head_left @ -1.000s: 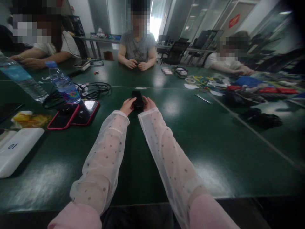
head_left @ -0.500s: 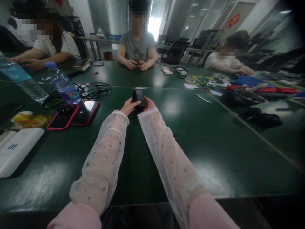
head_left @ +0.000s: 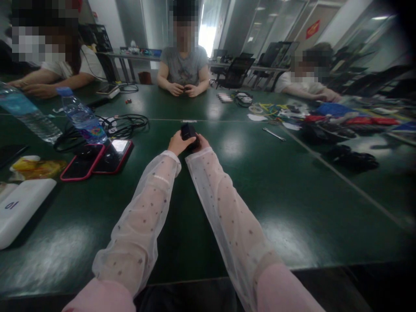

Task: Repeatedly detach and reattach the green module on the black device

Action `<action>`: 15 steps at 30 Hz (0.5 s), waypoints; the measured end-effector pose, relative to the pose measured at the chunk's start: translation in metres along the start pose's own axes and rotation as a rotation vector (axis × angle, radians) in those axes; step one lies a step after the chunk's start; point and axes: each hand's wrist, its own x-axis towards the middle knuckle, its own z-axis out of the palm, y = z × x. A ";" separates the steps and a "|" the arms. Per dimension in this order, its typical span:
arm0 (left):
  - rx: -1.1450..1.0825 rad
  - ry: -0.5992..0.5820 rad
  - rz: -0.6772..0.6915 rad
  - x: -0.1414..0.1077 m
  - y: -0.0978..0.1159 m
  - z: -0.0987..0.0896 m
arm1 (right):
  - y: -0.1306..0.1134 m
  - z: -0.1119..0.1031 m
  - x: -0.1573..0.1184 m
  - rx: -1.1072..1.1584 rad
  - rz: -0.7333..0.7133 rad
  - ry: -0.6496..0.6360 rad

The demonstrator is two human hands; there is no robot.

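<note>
A small black box-like object [head_left: 189, 132] is between my two hands, above the green table [head_left: 279, 173] near the middle of the view. My left hand [head_left: 178, 142] grips its left side, with the thumb lying across the front. On the other side my right hand [head_left: 201, 142] is wrapped round the object's right side and lower part, its fingers partly hidden behind it. Sheer white sleeves with dark stars cover both forearms.
Left of my hands lie two red-edged phones [head_left: 112, 157], black cables [head_left: 130, 123], bottles [head_left: 82, 117] and a white power bank [head_left: 24, 210]. Rightward are a wrench [head_left: 274, 134], coloured wires [head_left: 268, 109] and black gloves [head_left: 352, 158]. Three people sit across the table.
The black object has turned and tilted in my hands, and its lighter front face no longer shows. My left hand has shifted slightly round it. The whole view has moved a little.
</note>
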 end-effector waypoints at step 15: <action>-0.078 0.093 0.046 -0.016 0.031 -0.001 | 0.001 0.002 -0.008 0.007 0.031 0.017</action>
